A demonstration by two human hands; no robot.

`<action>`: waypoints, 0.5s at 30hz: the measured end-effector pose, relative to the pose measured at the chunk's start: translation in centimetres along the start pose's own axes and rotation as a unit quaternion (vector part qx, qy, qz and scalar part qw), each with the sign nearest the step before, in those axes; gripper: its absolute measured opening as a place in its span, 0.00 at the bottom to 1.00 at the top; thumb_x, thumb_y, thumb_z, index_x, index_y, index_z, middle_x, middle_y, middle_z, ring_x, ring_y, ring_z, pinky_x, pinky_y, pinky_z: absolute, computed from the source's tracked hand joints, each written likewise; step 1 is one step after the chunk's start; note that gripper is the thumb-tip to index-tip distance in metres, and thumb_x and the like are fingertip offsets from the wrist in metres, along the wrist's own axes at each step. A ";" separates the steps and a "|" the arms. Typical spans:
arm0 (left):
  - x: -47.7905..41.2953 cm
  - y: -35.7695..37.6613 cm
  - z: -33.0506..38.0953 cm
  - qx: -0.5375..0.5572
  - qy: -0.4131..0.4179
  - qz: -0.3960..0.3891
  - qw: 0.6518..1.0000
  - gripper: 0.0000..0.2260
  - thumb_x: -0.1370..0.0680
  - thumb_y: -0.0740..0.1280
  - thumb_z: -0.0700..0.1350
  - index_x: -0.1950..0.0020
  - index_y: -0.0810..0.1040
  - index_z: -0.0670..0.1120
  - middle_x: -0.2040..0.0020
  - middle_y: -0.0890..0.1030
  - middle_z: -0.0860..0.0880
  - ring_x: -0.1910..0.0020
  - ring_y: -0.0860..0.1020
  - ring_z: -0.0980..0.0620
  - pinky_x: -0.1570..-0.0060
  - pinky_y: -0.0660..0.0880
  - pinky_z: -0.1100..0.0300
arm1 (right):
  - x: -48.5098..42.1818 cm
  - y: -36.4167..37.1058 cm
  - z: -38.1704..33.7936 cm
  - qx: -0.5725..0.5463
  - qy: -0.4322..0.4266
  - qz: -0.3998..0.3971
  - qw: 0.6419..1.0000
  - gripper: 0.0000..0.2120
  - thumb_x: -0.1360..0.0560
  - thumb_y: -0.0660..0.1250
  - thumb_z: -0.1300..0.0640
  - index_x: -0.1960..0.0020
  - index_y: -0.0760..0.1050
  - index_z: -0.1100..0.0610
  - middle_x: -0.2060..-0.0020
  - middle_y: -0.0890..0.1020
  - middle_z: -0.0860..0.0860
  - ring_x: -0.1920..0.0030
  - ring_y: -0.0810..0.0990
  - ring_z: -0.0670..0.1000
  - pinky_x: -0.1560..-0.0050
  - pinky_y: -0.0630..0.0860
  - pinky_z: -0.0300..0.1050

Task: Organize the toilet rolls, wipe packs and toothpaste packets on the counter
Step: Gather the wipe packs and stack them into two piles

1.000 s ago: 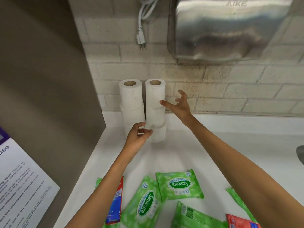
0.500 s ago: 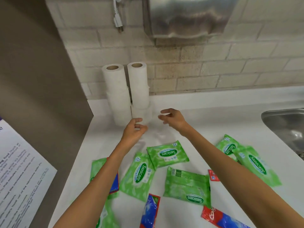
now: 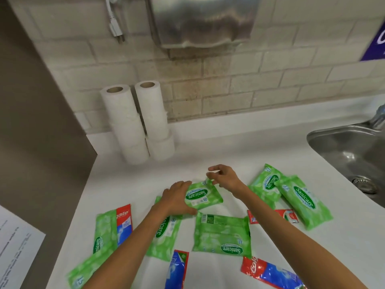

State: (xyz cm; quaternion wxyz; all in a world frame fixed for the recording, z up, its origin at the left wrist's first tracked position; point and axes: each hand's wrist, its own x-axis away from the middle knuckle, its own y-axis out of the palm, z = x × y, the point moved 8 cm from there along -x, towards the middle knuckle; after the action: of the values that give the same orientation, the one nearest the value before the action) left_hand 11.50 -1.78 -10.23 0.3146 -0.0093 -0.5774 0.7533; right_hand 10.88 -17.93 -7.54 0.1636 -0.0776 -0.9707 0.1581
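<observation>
Two stacks of white toilet rolls (image 3: 136,122) stand against the brick wall at the back left of the white counter (image 3: 208,153). Green Sanicare wipe packs and red-blue toothpaste packets (image 3: 268,272) lie scattered across the front. My left hand (image 3: 177,198) grips the left edge of one green wipe pack (image 3: 203,197) in the middle. My right hand (image 3: 224,178) hovers at that pack's far corner, fingers curled; whether they pinch it is unclear. Another wipe pack (image 3: 224,234) lies face down just below, and two more wipe packs (image 3: 291,195) lie to the right.
A steel sink (image 3: 352,155) is set into the counter at the right, with a tap above it. A metal hand dryer (image 3: 204,19) hangs on the wall, a white plug cable (image 3: 113,19) beside it. A brown partition (image 3: 37,122) bounds the left side.
Both hands have come back from the toilet roll stacks toward me, down to the wipe pack in the middle. My left hand has taken hold of it. The view tilted downward.
</observation>
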 end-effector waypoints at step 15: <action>-1.7 -2.3 1.9 0.127 -0.145 0.066 0.979 0.44 0.40 0.70 0.59 0.28 0.61 0.45 0.36 0.72 0.45 0.42 0.73 0.48 0.47 0.71 0.58 | -1.6 -4.4 3.4 -0.073 0.047 -0.043 0.995 0.18 0.25 0.67 0.56 0.38 0.71 0.61 0.55 0.79 0.56 0.66 0.76 0.49 0.64 0.72 0.39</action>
State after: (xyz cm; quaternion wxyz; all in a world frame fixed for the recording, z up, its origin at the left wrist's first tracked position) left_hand 13.27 -3.90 -8.17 0.1754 0.1021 -0.5147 0.8330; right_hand 10.77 -23.36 -9.56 0.2094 -0.0551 -0.9733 0.0755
